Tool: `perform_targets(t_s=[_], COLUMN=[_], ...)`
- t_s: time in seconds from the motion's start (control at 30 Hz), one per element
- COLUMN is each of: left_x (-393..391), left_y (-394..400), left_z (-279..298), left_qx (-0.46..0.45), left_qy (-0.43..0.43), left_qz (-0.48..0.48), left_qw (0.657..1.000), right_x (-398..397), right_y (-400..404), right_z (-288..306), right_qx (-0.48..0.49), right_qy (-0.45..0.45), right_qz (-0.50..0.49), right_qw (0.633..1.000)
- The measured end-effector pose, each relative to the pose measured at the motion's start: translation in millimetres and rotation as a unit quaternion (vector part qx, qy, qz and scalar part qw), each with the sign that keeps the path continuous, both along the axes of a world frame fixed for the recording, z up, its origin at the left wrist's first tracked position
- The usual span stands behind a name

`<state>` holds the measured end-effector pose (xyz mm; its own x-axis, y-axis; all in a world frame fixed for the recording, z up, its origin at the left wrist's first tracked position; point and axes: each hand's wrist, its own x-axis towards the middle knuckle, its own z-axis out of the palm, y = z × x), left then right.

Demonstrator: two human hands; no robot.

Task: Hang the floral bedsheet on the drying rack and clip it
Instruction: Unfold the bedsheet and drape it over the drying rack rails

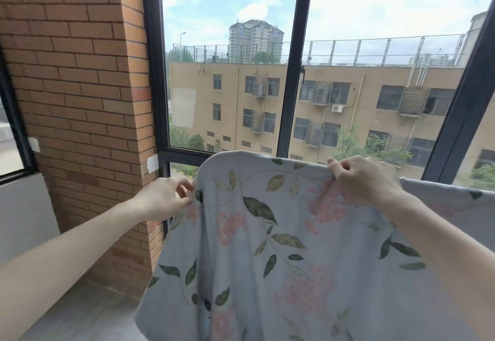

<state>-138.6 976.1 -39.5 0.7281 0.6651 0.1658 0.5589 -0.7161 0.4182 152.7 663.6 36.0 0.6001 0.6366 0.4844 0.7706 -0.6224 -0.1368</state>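
Note:
The floral bedsheet [267, 247], pale blue with pink blossoms and green leaves, hangs in front of me with its top fold running from centre to the right edge. The rack under the fold is hidden by the cloth. My left hand [166, 197] pinches the sheet's left edge just below the rounded top corner. My right hand [364, 180] grips the top fold further right, fingers curled over it. No clip shows in either hand.
A brick pillar [80, 99] stands at the left. Dark-framed windows [293, 72] lie right behind the sheet, with a tan building outside. Grey floor [88, 311] lies at the lower left, below a grey wall panel.

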Motion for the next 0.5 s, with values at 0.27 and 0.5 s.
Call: perform_targets(t_s=[0.27,0.5], left_x=[13,26], left_y=[-13,-13], left_z=[-16,-16], left_qx=[0.042,0.060], left_qy=[-0.022,-0.071], left_qz=[0.081,0.121], left_qw=[0.996,0.988], right_x=[-10,-3], right_y=[7,6], right_z=[-14,-16], right_qx=[0.029,0.017], right_qy=[-0.055,-0.050], right_qz=[0.007,-0.015], right_qw=[0.998,0.998])
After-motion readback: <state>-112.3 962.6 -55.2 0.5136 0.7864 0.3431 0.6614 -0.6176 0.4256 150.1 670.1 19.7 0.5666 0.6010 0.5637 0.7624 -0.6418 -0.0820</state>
